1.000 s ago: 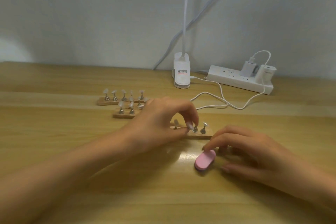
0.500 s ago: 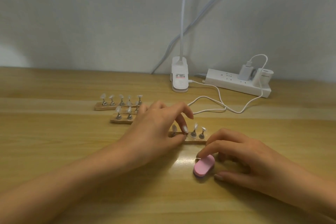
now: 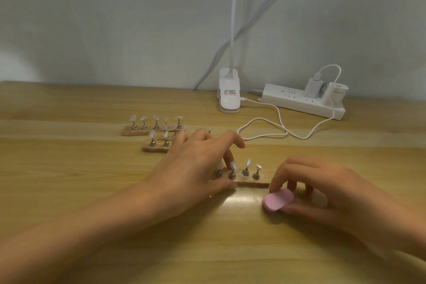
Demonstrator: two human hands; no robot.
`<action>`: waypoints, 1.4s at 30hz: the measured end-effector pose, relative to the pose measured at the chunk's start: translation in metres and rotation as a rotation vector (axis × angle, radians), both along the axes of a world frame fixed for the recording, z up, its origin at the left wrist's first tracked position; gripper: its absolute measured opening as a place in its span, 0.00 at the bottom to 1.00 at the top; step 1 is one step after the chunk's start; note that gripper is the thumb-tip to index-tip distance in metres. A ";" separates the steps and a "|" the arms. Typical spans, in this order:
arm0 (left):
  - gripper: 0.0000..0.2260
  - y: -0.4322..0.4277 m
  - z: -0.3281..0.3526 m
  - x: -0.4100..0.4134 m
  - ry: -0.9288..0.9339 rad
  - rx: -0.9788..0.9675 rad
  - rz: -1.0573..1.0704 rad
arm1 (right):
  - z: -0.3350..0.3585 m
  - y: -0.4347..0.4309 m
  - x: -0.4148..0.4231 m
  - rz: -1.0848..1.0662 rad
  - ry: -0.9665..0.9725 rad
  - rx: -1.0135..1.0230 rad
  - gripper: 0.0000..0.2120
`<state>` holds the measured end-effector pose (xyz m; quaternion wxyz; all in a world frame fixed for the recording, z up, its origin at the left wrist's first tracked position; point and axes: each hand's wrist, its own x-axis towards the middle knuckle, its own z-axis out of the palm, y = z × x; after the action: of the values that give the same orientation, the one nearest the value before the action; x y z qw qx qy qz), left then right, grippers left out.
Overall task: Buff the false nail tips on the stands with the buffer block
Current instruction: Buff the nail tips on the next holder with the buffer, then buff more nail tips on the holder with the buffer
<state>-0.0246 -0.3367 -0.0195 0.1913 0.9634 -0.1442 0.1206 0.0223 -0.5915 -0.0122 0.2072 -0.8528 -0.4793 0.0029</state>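
Now, buffer block (image 3: pixel 278 199) within right grip (image 3: pixel 322 193).

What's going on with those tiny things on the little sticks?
A person is getting ready to buff clear false nail tips. The left hand steadies the nearest wooden stand, fingers at one tip. The right hand pinches the pink oval buffer block, low on the wooden table beside that stand. Two more stands wait behind.

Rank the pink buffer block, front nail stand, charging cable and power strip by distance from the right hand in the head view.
1. pink buffer block, pinched by the right hand
2. front nail stand, just to its left
3. charging cable, farther back
4. power strip, by the wall
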 end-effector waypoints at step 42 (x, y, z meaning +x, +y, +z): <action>0.28 -0.020 0.011 -0.030 -0.093 -0.580 -0.244 | 0.007 -0.009 -0.001 0.048 -0.083 0.129 0.09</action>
<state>-0.0547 -0.3563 -0.0088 0.4645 0.8376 -0.2269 0.1766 0.0213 -0.6008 -0.0055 0.2418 -0.8252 -0.5071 -0.0584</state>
